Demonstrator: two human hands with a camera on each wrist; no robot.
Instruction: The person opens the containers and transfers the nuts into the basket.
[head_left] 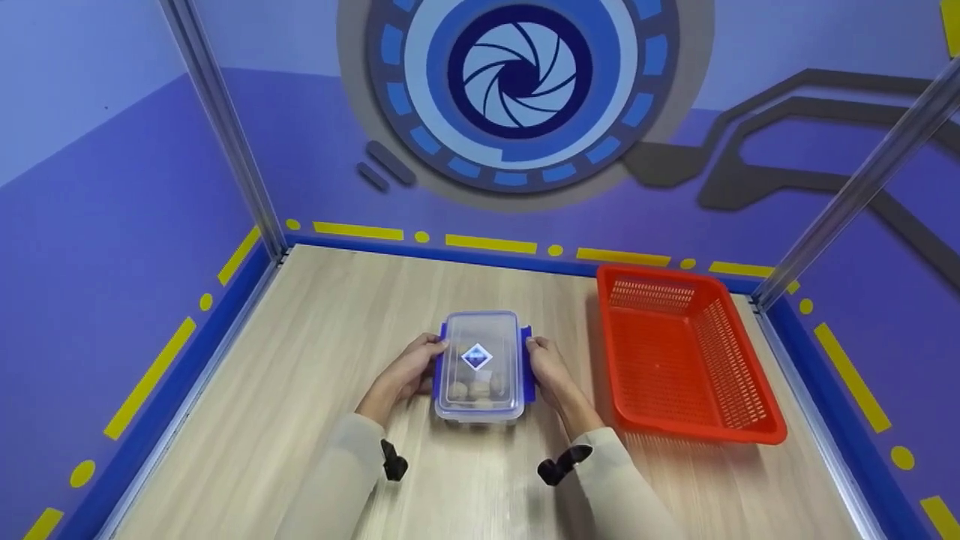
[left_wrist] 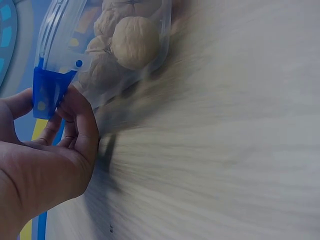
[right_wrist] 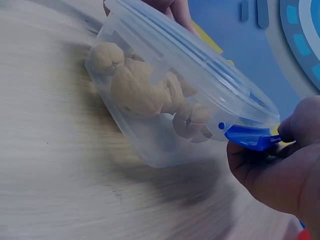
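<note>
A clear plastic food container (head_left: 491,330) with a see-through lid and blue side latches lies between the hands. Its lid bears a blue-and-white diamond label (head_left: 476,357). Several round, tan, wrinkled pieces like walnuts (left_wrist: 136,42) are gathered inside, toward the near end. My left hand (head_left: 409,367) pinches the left blue latch (left_wrist: 48,92) between thumb and fingers. On the other side, my right hand (head_left: 553,371) pinches the right latch (right_wrist: 250,137), which sticks outward from the box wall. In the right wrist view the container leans over the tabletop.
A red plastic basket (head_left: 694,433) with perforated walls stands on the wooden table (head_left: 330,300), right of the right hand. Blue-purple printed panels (head_left: 315,150) and metal posts (head_left: 225,120) enclose the table's back and sides.
</note>
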